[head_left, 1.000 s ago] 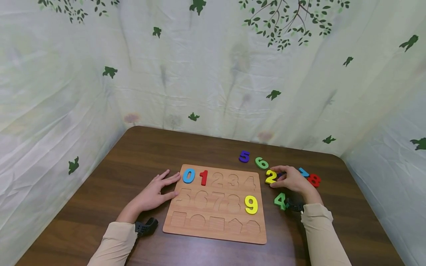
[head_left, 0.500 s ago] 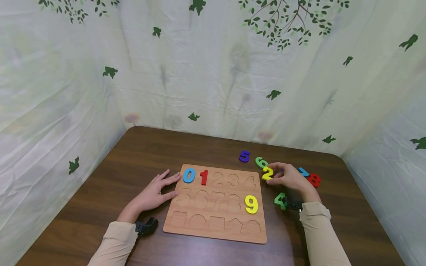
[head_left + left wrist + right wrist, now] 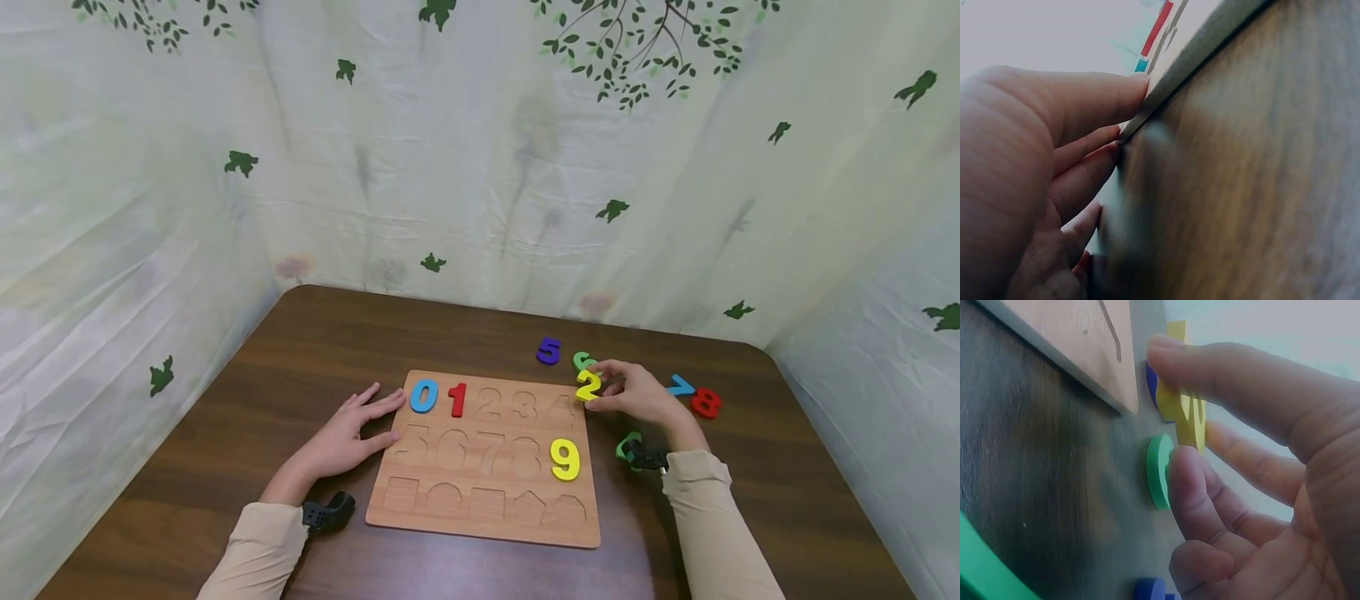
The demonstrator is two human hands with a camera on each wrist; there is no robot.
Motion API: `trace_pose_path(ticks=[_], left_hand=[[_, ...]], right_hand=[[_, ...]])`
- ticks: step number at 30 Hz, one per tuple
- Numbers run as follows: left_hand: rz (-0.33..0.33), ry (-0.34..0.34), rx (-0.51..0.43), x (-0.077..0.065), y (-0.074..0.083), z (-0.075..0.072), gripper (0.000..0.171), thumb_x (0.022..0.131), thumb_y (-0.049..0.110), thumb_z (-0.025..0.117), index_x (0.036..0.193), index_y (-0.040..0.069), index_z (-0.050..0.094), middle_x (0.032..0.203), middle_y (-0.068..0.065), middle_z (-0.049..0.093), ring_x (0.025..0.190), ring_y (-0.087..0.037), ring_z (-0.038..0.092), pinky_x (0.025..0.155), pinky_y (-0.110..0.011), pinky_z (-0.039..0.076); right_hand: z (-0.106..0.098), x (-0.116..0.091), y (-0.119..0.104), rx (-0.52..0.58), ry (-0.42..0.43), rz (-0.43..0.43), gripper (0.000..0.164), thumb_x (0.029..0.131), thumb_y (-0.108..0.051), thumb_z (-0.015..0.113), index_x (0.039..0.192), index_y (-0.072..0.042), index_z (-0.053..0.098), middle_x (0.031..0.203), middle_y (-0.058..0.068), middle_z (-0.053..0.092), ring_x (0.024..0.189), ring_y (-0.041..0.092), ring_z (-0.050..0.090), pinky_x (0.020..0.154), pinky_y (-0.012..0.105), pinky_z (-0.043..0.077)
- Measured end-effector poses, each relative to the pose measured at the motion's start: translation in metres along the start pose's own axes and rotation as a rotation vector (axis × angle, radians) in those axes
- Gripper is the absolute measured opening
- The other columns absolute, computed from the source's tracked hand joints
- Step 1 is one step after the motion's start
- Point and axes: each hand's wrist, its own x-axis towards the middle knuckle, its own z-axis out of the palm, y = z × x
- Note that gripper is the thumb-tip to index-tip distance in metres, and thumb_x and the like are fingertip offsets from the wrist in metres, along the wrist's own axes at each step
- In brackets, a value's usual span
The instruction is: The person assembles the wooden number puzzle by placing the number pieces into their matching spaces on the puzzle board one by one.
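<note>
The person's right hand (image 3: 636, 393) pinches a yellow numeral 2 (image 3: 588, 386) between thumb and fingers, above a brown wooden table (image 3: 345, 333), near the far right corner of a pale wooden number board (image 3: 480, 479). The left hand (image 3: 341, 435), fingers spread, touches the board's left edge. A blue 0 (image 3: 415, 397), red 1 (image 3: 458, 402) and yellow 9 (image 3: 574, 460) lie on the board.

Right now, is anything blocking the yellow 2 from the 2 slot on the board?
Nothing visible; only the empty 3 slot and 4 slot lie between the yellow 2 and the 2 slot.
</note>
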Motion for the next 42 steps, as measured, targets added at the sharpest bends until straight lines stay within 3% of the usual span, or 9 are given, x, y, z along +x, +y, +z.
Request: trace_pose_path(ticks=[20, 31, 42], left_hand=[[0.000, 0.013, 0.005, -0.001, 0.002, 0.000, 0.064, 0.101, 0.029, 0.076, 0.158, 0.010, 0.055, 0.166, -0.015, 0.050, 0.163, -0.051, 0.020, 0.129, -0.075, 0.009], [0.010, 0.009, -0.001, 0.000, 0.001, 0.000, 0.064, 0.101, 0.029, 0.075, 0.158, 0.009, 0.054, 0.165, -0.015, 0.050, 0.163, -0.052, 0.020, 0.129, -0.076, 0.009], [0.023, 0.013, 0.007, 0.000, 0.000, 0.000, 0.064, 0.101, 0.028, 0.076, 0.158, 0.008, 0.054, 0.166, -0.015, 0.049, 0.163, -0.052, 0.019, 0.129, -0.076, 0.008]], right_hand=[[0.015, 0.008, -0.019, -0.041, -0.035, -0.009, 0.063, 0.086, -0.027, 0.092, 0.142, -0.010, 0.067, 0.118, 0.013, 0.063, 0.097, 0.022, 0.068, 0.080, 0.031, 0.058], [0.022, 0.012, -0.030, 0.003, -0.072, -0.057, 0.062, 0.088, -0.023, 0.092, 0.141, -0.004, 0.066, 0.112, 0.013, 0.061, 0.090, 0.019, 0.065, 0.078, 0.027, 0.056], [0.032, 0.018, -0.045, 0.006, -0.132, -0.136, 0.063, 0.089, -0.020, 0.090, 0.143, 0.001, 0.063, 0.113, 0.013, 0.064, 0.087, 0.017, 0.062, 0.081, 0.032, 0.055]])
